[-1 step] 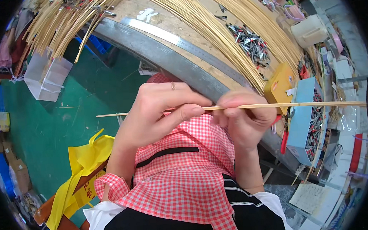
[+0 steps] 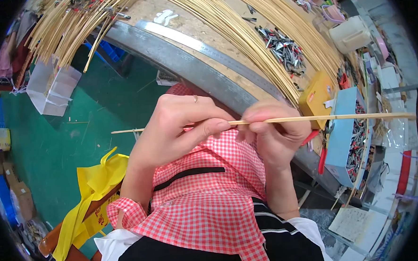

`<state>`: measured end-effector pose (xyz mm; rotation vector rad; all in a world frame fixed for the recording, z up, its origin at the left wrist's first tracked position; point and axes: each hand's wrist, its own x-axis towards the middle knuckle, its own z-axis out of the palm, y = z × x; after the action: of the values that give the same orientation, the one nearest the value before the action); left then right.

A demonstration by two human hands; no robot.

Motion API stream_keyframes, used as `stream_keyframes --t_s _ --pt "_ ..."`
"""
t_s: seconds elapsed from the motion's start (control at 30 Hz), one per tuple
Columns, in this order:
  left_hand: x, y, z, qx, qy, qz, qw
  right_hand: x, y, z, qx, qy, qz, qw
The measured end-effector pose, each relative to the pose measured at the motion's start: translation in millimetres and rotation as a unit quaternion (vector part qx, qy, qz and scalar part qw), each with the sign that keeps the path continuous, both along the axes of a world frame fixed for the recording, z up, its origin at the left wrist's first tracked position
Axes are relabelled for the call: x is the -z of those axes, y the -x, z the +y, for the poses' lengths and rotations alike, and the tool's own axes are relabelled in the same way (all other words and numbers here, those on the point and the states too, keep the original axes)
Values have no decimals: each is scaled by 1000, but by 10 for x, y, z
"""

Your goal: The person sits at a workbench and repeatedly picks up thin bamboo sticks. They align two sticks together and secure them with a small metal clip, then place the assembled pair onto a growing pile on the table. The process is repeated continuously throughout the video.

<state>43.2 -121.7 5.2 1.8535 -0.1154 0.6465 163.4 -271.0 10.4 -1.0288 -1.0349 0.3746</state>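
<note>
A long, thin bamboo strip runs almost level across the view, in front of my checked red-and-white apron. My left hand, wearing a ring, pinches it between thumb and fingers near the middle. Close beside that grip, my right hand also pinches the strip, its thumb below and bent fingers above. The fingertips of the two hands are only a little apart. On the left the strip passes behind my left hand and its thin end shows beyond it; on the right it reaches the dark rim.
Ahead stands a workbench with a metal edge, a steel ruler and bundles of bamboo strips. A pile of small clips lies there. At right are a yellow box, a blue clip-filled box and red-handled pliers. Left, a wooden chair holds yellow cloth.
My right hand has shifted very slightly left and up along with the strip. My left hand keeps its pinch in nearly the same place.
</note>
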Motion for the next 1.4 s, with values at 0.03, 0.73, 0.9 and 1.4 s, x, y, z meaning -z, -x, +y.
stream_keyframes --t_s 0.03,0.73,0.9,1.4 --pt "28 10 26 10 9 9 1000 5 -7 14 -7 8 -6 1000" --pt "127 0 159 -143 30 -2 989 290 -1818 -467 248 523 -484 657" --pt "159 -29 145 -154 11 -3 988 145 -1708 -467 407 424 -426 688" --pt "237 -105 120 -162 -54 15 985 287 -812 -334 163 479 -345 791"
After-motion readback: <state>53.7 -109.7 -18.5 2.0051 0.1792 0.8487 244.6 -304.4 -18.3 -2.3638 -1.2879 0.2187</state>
